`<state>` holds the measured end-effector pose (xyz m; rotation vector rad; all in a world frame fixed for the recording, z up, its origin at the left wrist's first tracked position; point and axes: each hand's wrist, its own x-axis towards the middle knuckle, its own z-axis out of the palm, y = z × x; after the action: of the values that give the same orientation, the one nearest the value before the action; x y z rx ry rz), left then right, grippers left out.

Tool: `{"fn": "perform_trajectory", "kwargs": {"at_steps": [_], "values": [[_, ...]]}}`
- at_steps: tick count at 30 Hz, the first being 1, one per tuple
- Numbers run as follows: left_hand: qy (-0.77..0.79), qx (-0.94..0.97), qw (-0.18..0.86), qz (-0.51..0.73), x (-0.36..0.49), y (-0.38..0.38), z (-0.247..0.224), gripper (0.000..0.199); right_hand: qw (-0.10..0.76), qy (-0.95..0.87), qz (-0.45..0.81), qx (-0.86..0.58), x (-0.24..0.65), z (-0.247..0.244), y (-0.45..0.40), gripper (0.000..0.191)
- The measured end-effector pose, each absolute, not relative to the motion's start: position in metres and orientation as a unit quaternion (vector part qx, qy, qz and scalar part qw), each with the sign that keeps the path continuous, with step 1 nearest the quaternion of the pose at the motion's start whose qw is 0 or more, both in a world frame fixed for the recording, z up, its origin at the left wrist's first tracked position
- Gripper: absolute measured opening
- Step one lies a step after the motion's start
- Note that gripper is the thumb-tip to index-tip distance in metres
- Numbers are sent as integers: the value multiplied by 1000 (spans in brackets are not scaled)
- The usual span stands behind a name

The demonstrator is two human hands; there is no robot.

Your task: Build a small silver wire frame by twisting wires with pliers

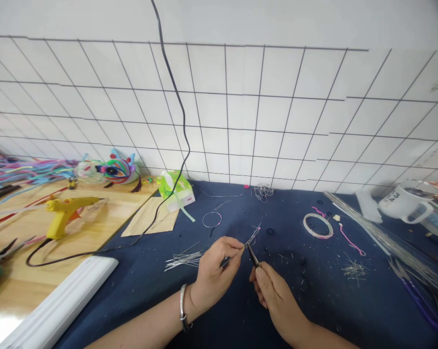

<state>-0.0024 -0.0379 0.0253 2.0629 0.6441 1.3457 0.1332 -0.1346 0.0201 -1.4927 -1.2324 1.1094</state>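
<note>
Thumb and fingers of my left hand (220,264) pinch a thin wire piece (255,233) that has small pink spots near its far end. My right hand (273,293) is wrapped round a dark slim tool, seemingly pliers (253,255). The tool's tip meets the wire just beyond my left fingertips. Its handles are mostly hidden in my palm. Close to my left hand lies a bundle of straight silvery wires (183,260). Farther back rests a thin wire ring (212,219) with a dark end.
A yellow glue gun (68,213) lies left, its black cord (156,213) crossing the table. Scissors with purple handles (418,295), long clear rods (382,232), a white mug (406,202) and a tape roll (317,226) are right. A white strip-shaped case (66,300) lies front left.
</note>
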Motion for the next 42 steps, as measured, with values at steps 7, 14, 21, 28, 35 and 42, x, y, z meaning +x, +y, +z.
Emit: {"fn": "perform_trajectory", "kwargs": {"at_steps": [7, 14, 21, 28, 35, 42], "values": [[262, 760, 320, 502, -2, -39, 28, 11, 420, -533, 392, -621, 132, 24, -132, 33], [301, 705, 381, 518, -1, -33, 34, 8, 399, -560, 362, -630, 132, 27, -134, 31], [291, 677, 435, 517, -2, -27, 38, 8, 399, -599, 225, -657, 145, 29, -127, 22], [268, 675, 479, 493, -5, -26, 41, 7, 336, -676, 103, -648, 159, 26, -117, 20], [258, 668, 507, 481, -4, -28, 41, 8, 344, -680, 101, -640, 156, 25, -120, 17], [258, 652, 530, 478, -4, -27, 39, 9, 350, -675, 108, -641, 157, 23, -119, 18]]}}
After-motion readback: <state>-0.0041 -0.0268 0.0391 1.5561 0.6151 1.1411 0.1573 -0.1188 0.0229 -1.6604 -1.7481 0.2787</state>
